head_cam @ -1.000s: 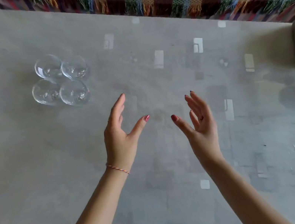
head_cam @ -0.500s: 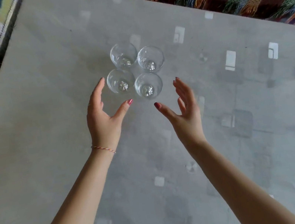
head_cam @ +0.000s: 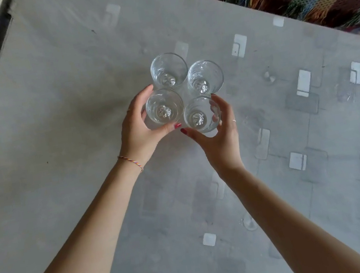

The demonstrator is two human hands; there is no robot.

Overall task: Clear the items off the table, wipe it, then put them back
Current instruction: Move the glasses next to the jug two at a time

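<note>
Glasses (head_cam: pixel 187 92) — four clear tumblers — stand huddled rim to rim on the grey tabletop (head_cam: pixel 54 133). Left hand (head_cam: pixel 139 128) curls its fingers around the near-left glass (head_cam: pixel 164 106); right hand (head_cam: pixel 218 139) wraps the near-right glass (head_cam: pixel 201 114), thumb in front. Risk, as I judge it: lifting either one could knock its neighbours — they touch, so a tilted lift may clink or topple the two far glasses, and smooth glass can slip in the grip.
</note>
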